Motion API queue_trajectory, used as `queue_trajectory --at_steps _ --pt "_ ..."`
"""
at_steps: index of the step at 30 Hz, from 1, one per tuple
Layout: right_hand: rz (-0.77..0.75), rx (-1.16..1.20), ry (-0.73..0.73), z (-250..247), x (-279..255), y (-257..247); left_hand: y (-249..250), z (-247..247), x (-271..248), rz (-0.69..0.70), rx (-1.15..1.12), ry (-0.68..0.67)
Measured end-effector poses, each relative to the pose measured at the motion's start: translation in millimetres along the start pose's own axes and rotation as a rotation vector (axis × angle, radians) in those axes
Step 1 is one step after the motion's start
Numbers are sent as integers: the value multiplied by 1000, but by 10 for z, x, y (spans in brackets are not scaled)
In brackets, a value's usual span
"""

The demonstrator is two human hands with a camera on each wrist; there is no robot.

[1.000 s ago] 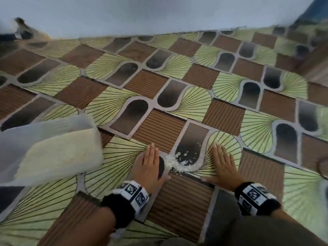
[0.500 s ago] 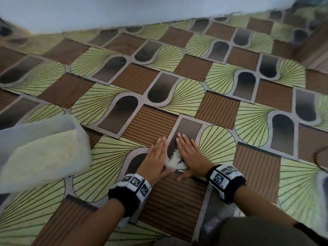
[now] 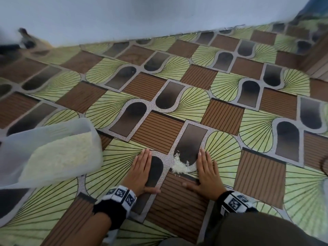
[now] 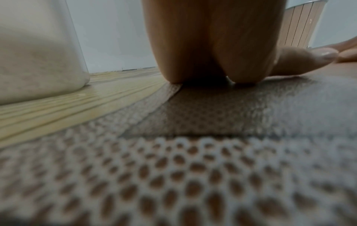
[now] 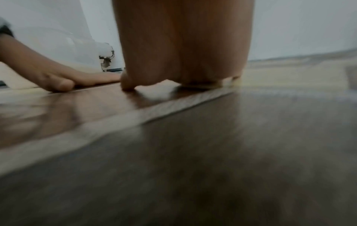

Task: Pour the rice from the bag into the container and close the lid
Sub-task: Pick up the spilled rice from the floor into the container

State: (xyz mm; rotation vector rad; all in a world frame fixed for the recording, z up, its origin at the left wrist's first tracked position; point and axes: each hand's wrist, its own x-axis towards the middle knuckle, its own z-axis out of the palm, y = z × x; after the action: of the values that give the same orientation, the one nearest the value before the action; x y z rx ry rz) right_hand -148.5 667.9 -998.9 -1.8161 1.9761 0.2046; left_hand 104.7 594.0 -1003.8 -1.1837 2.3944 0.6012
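Nearest the viewer, two black wristbands with black-and-white square markers are seen above the patterned brown-and-green vinyl floor covering (image 3: 156, 132). The left hand (image 3: 140, 172) is laid flat on the floor with its fingers straight and together, nothing being grasped; the right hand (image 3: 206, 172) is likewise pressed flat, fingers extended, thumb spread inward, nothing held. Between the two palms, closer to the right hand, a small heap of spilled white rice grains (image 3: 180, 166) lies on the floor. The step in hand is judged to be the gathering of these stray grains. It would best be done with the outer edges of both hands kept in firm contact with the floor, so that no grains slip beneath, and swept inward slowly until the heap is compact enough to be scooped. A quick sweep is likely to scatter the light grains over the busy pattern, where they would be hard to find. Farther off to the left, the translucent white rectangular plastic container (image 3: 92, 132) stands lidless, already well filled with rice. Neither bag nor lid can be made out. Beyond, the pale blue-grey wall (image 3: 142, 16) is met by the floor.
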Motion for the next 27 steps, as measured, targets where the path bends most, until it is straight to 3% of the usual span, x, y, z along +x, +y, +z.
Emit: queue_trajectory --at_steps 6,12,15,17,21,24,27 --pt "-43 22 57 110 81 -443 43 -21 -36 -36 -68 -72" --pt "-199 158 119 -156 251 -580 188 -14 74 -103 -91 130" --pt "-266 69 236 -332 272 -496 205 -32 125 -111 -88 192" --pt "-308 35 186 -440 334 -328 173 -22 176 -91 -75 215" --pt "-116 97 182 -670 777 208 46 -33 301 -83 -44 237" --pt "86 95 191 -912 1282 657 -111 -132 409 -120 -86 404" --pt "185 140 195 -1192 1767 949 -327 -226 503 -155 -81 371"
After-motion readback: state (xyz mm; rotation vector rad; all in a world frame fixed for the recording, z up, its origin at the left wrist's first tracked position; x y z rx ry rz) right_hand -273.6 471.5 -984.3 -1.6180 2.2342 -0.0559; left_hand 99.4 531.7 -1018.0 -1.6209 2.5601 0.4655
